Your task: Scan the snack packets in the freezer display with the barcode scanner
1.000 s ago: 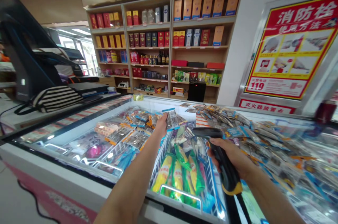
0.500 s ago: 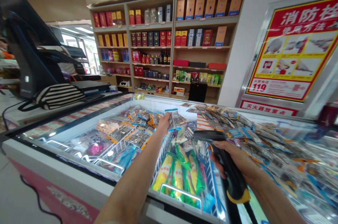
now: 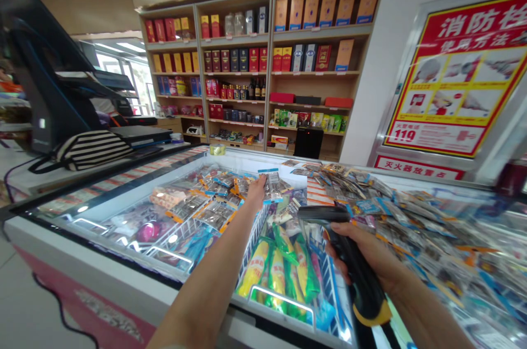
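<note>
My left hand [image 3: 257, 189] reaches over the chest freezer and grips a small clear packet [image 3: 272, 185] with blue edges by its left side. My right hand [image 3: 362, 253] is wrapped round the handle of a black and yellow barcode scanner [image 3: 359, 266], its head pointing left, to the right of the packet and nearer to me. Below and between my arms, a white wire basket [image 3: 252, 232] holds corn cobs [image 3: 278, 275] in green and yellow wrappers. More packets with orange edges [image 3: 214, 213] lie on the glass left of my left hand.
A large heap of similar packets [image 3: 415, 228] covers the freezer top on the right. At the left stand a black checkout terminal [image 3: 53, 80] and a striped bag [image 3: 93, 148]. Shelves of boxed bottles [image 3: 234, 61] line the back wall, beside a red fire-hydrant sign [image 3: 457, 74].
The scanner in my right hand has shifted slightly left, its head a little lower. My left hand keeps the packet, moved very slightly to the right.
</note>
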{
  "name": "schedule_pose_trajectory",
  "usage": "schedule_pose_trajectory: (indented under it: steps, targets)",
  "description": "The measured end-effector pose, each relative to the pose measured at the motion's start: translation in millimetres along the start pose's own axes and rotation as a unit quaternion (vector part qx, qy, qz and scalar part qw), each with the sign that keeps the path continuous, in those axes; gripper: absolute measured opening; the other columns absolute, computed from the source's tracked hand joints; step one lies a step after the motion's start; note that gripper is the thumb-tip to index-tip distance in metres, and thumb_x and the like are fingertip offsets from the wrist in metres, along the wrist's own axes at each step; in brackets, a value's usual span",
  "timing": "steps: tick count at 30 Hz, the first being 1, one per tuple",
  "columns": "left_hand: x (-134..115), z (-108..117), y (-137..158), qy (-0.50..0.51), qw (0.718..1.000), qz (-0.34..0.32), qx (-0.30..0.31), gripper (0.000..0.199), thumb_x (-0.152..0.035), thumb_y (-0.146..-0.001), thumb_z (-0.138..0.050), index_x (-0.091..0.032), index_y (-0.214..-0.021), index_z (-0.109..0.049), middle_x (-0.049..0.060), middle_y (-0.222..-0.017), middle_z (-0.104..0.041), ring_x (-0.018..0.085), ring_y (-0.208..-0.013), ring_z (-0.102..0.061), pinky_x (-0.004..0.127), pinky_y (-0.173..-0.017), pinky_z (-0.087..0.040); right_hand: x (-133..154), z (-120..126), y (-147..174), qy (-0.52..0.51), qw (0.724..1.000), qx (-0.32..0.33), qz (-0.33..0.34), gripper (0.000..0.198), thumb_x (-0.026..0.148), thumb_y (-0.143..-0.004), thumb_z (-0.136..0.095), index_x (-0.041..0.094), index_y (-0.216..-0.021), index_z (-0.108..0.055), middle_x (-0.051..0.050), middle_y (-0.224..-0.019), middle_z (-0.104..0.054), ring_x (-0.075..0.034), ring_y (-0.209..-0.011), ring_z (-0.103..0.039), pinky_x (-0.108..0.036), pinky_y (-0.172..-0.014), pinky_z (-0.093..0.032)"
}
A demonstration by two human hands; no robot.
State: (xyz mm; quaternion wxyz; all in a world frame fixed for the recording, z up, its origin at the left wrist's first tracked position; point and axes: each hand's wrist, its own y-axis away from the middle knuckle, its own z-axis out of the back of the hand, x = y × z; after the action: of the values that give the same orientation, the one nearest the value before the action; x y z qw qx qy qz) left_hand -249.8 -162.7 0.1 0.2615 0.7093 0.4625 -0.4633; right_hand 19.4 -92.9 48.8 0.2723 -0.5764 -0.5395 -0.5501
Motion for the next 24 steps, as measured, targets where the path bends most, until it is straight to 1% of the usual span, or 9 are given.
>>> schedule_pose_trajectory:
  steps: [6, 10, 12, 14, 16, 18, 20, 22, 24]
  targets:
    - [0.2, 0.7, 0.4, -0.006, 1.000, 0.003, -0.003, 0.027, -0.042, -0.069, -0.052, -0.015, -0.069, -0.056, 0.003, -0.061, -0.060, 0.016, -0.064, -0.059, 0.028, -0.061, -0.046, 0.0, -2.5, 0.6, 0.014, 1.000, -0.005, 0.003, 0.021, 0.035, -0.073, -0.047, 0.015, -0.072, -0.051, 0.000, -0.049, -0.056, -0.008, -0.031, -0.046, -0.019, -0.028, -0.039]
    - [0.5, -2.0, 2.2, -0.008, 0.999, 0.016, -0.046, 0.027, -0.042, -0.072, -0.048, -0.015, -0.070, -0.055, 0.003, -0.064, -0.061, 0.015, -0.065, -0.060, 0.028, -0.063, -0.046, -1.4, -0.6, -2.9, 0.024, 0.999, -0.026, 0.013, 0.021, 0.034, -0.072, -0.048, 0.014, -0.070, -0.051, -0.001, -0.051, -0.057, -0.008, -0.031, -0.046, -0.020, -0.028, -0.040]
    - [-0.1, -5.2, 3.9, -0.008, 0.999, 0.020, -0.048, 0.029, -0.043, -0.072, -0.047, -0.015, -0.072, -0.055, 0.004, -0.066, -0.061, 0.016, -0.065, -0.060, 0.029, -0.063, -0.046, -0.9, 3.9, -6.2, 0.025, 0.998, -0.035, 0.036, 0.020, 0.033, -0.073, -0.048, 0.014, -0.069, -0.050, -0.001, -0.051, -0.057, -0.008, -0.031, -0.046, -0.020, -0.028, -0.040]
    - [-1.1, -8.8, 6.1, -0.026, 0.999, -0.008, -0.025, 0.027, -0.040, -0.067, -0.054, -0.015, -0.076, -0.056, 0.004, -0.068, -0.062, 0.016, -0.067, -0.060, 0.030, -0.063, -0.046, 1.3, 10.3, -9.2, 0.017, 0.996, -0.046, 0.073, 0.018, 0.032, -0.073, -0.048, 0.015, -0.071, -0.050, 0.000, -0.053, -0.057, -0.008, -0.032, -0.047, -0.020, -0.029, -0.040]
    - [-1.6, -11.1, 9.1, -0.096, 0.992, -0.081, -0.015, 0.026, -0.031, -0.058, -0.063, -0.015, -0.077, -0.057, 0.004, -0.070, -0.063, 0.017, -0.069, -0.059, 0.029, -0.065, -0.045, 5.0, 17.1, -10.9, -0.002, 0.992, -0.059, 0.112, 0.017, 0.031, -0.073, -0.049, 0.015, -0.076, -0.051, 0.000, -0.056, -0.058, -0.008, -0.034, -0.048, -0.020, -0.031, -0.041]
    - [-0.2, -11.4, 13.3, -0.196, 0.968, -0.157, -0.016, 0.025, -0.022, -0.053, -0.065, -0.015, -0.077, -0.058, 0.002, -0.071, -0.063, 0.017, -0.070, -0.058, 0.028, -0.066, -0.044, 8.9, 22.6, -11.0, -0.027, 0.988, -0.070, 0.135, 0.017, 0.031, -0.074, -0.049, 0.015, -0.079, -0.051, 0.000, -0.057, -0.058, -0.008, -0.036, -0.049, -0.020, -0.033, -0.042]
    - [3.7, -10.2, 19.2, -0.291, 0.935, -0.204, 0.015, 0.022, -0.018, -0.055, -0.062, -0.016, -0.077, -0.059, 0.000, -0.071, -0.062, 0.017, -0.070, -0.057, 0.027, -0.068, -0.043, 11.4, 25.9, -10.4, -0.045, 0.987, -0.073, 0.137, 0.016, 0.030, -0.074, -0.049, 0.016, -0.080, -0.052, 0.000, -0.057, -0.058, -0.009, -0.037, -0.049, -0.021, -0.034, -0.043]
    - [9.0, -8.6, 26.1, -0.380, 0.894, -0.224, 0.073, 0.019, -0.016, -0.057, -0.058, -0.018, -0.076, -0.060, -0.001, -0.070, -0.062, 0.016, -0.071, -0.056, 0.027, -0.068, -0.041, 12.0, 27.0, -9.8, -0.046, 0.988, -0.077, 0.126, 0.016, 0.030, -0.074, -0.048, 0.016, -0.079, -0.052, 0.000, -0.055, -0.057, -0.009, -0.037, -0.049, -0.021, -0.034, -0.043]
    - [14.0, -7.8, 32.1, -0.456, 0.854, -0.226, 0.113, 0.016, -0.014, -0.058, -0.057, -0.018, -0.073, -0.060, -0.002, -0.068, -0.061, 0.016, -0.070, -0.056, 0.026, -0.068, -0.040, 11.1, 26.9, -9.7, -0.037, 0.989, -0.081, 0.114, 0.015, 0.030, -0.074, -0.048, 0.015, -0.077, -0.052, 0.000, -0.054, -0.057, -0.009, -0.036, -0.048, -0.021, -0.033, -0.042]
